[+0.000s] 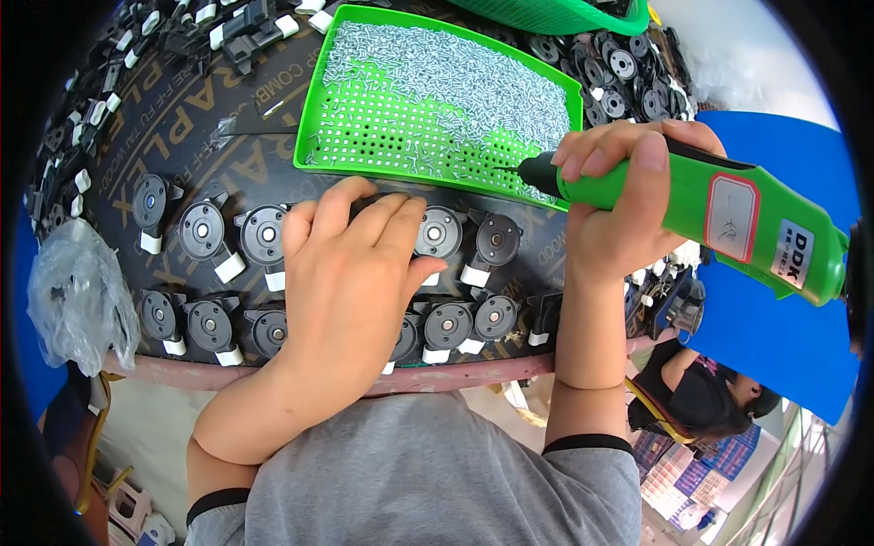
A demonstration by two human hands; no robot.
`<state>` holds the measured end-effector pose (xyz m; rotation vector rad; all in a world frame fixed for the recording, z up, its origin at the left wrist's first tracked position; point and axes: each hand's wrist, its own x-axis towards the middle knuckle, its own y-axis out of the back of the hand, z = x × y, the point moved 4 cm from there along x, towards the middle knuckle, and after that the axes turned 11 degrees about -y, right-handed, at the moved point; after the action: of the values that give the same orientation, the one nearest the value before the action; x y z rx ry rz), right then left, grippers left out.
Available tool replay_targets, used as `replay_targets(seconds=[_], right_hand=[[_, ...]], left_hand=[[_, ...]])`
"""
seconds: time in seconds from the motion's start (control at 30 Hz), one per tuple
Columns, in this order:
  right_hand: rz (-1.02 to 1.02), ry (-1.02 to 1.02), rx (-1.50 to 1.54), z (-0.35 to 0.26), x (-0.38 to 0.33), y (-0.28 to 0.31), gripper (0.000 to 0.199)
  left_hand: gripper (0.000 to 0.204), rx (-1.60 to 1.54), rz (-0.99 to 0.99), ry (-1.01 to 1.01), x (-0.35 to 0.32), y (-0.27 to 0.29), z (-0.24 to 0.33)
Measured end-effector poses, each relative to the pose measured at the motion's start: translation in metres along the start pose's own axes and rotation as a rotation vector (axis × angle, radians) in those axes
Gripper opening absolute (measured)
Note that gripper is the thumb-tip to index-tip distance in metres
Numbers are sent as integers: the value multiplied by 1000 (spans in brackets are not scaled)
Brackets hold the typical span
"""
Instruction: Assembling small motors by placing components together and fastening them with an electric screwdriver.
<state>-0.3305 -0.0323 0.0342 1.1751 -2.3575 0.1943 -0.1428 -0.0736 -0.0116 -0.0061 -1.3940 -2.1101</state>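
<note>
My right hand [628, 196] is wrapped round a green electric screwdriver [719, 218]. Its black nose and thin bit point left, over the near right part of a green perforated tray [303, 146] of small silvery screws [473, 73]. My left hand [350, 259] bends its fingers down over a black part in the upper row, mostly hidden under them; the thumb sticks out to the right. Beside it, black disc-shaped parts with white tabs lie in two rows, among them one disc [439, 232] right of the thumb and another [264, 235] to the left.
Loose black and white parts [246, 36] are heaped along the far left. A green basket [546, 14] and more black discs [622, 64] stand behind the tray. A crumpled clear plastic bag [82, 291] hangs at the left edge. Another person [696, 391] is at lower right.
</note>
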Motion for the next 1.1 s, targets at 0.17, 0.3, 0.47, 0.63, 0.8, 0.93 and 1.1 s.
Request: replay_targets(seconds=[0.17, 0.3, 0.47, 0.63, 0.8, 0.93, 1.1], right_hand=[[13, 15, -61, 1, 1, -2, 24], [-76, 16, 139, -27, -1, 3, 24], [-388, -25, 173, -77, -24, -23, 28], [-454, 7, 105, -49, -32, -37, 34], [-290, -109, -17, -46, -30, -40, 31], [-306, -122, 17, -49, -27, -41, 28], [-379, -112, 29, -41, -21, -47, 25]], left_hand=[[45, -21, 14, 7, -1, 1, -2], [45, -45, 30, 19, -1, 2, -5], [46, -59, 22, 32, 0, 2, -3], [44, -52, 47, 3, -1, 3, -6], [44, -64, 65, 1, 1, 1, -6], [44, -63, 52, 9, 2, 3, -4], [42, -22, 41, -4, 3, 1, -3]])
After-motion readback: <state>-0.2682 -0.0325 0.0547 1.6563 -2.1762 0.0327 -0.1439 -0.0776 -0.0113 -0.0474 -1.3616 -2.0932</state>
